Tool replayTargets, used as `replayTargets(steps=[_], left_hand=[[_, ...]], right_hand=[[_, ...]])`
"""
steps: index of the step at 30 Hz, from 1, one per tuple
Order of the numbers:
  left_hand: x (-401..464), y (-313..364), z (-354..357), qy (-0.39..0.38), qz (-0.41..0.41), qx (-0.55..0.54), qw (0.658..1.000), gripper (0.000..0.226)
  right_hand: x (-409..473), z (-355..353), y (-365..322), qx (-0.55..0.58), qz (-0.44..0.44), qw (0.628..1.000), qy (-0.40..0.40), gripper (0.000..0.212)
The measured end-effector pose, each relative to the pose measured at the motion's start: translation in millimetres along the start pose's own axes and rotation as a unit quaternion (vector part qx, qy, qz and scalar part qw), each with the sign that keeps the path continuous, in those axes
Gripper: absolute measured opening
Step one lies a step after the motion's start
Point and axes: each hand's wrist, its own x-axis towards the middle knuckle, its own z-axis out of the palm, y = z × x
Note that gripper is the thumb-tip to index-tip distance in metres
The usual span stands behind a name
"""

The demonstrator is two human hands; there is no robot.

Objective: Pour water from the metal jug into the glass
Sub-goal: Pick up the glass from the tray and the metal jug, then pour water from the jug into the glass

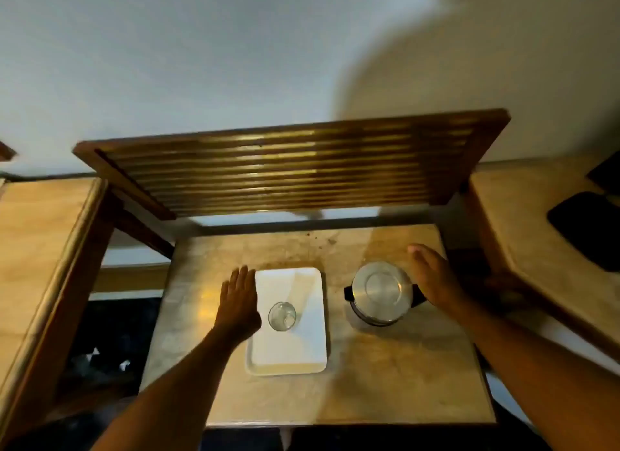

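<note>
The jug (382, 293) stands upright toward the right edge of the worktop (369, 383), its round metal lid on and a dark handle sticking out on its right side, with a dark spout or tab on its left. The right hand (436, 279) hovers just beside that handle, fingers (417, 251) spread and holding nothing; I'd say it is lined up there to take the handle, since that is the only sensible place to lift from. The glass (282, 315) stands upright on the white tray (302, 356), near the tray's left rim, and looks empty or close to it, though the blur makes that hard to judge. The tray sits about mid-worktop, probably to catch any spill. The left hand (239, 299) lies flat and open at the tray's left rim, fingers extended, gripping nothing; whether it touches the tray I cannot tell, but it seems placed to steady the tray or reach the glass. Jug and glass are well apart, so pouring has not started. Behind them a slatted wooden panel (288, 169) overhangs the far edge, limiting room to lift high.
</note>
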Motion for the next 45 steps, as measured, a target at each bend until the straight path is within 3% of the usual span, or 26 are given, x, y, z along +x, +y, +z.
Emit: replayTargets(steps=[4,7,11,13,16,22,26,28,32,37,41,45], left_hand=[[-27.3,-16.7,75.3,-0.082,-0.068,0.004,0.994,0.086],[-37.1,-13.1,113.7,-0.068,-0.082,-0.122,0.987,0.086],[-26.5,11.3,139.1,0.015,-0.126,-0.409,0.904,0.085],[-13.9,23.0,146.8,0.051,-0.177,-0.456,0.871,0.087],[2.5,30.8,153.2,0.060,-0.209,-0.493,0.842,0.078],[-10.3,24.5,119.4,0.058,-0.202,-0.457,0.864,0.064],[-27.8,26.8,51.6,0.076,-0.159,-0.453,0.874,0.069],[-33.3,32.3,8.3,0.088,-0.117,-0.452,0.880,0.067],[-45.9,51.6,-92.5,0.121,-0.053,-0.449,0.884,0.063],[-70.9,69.5,-220.8,0.164,0.005,-0.498,0.852,0.051],[-97.0,66.0,-298.4,0.213,0.043,-0.529,0.820,0.045],[-112.4,68.2,-342.8,0.236,0.090,-0.538,0.804,0.046]], right_hand=[[-9.1,19.2,55.8,0.123,0.106,0.984,0.075,0.019],[-10.1,35.9,61.9,0.221,0.140,0.959,0.111,0.034],[-2.1,48.0,62.6,0.279,0.140,0.940,0.136,0.052],[-0.9,50.5,63.0,0.278,0.112,0.946,0.122,0.058],[5.1,55.4,56.1,0.269,0.099,0.952,0.104,0.041],[14.2,65.3,19.1,0.309,0.185,0.920,0.153,0.022],[3.0,46.1,-47.3,0.317,0.235,0.910,0.124,0.015],[-2.5,27.1,-90.0,0.307,0.242,0.916,0.091,0.023],[-17.8,-18.1,-197.2,0.306,0.128,0.943,0.043,0.035],[-40.4,-75.1,-335.1,0.253,-0.060,0.963,0.065,0.034],[-62.7,-109.2,-429.7,0.184,-0.188,0.963,0.062,0.041],[-81.5,-136.4,-495.9,0.029,-0.284,0.956,0.062,0.037]])
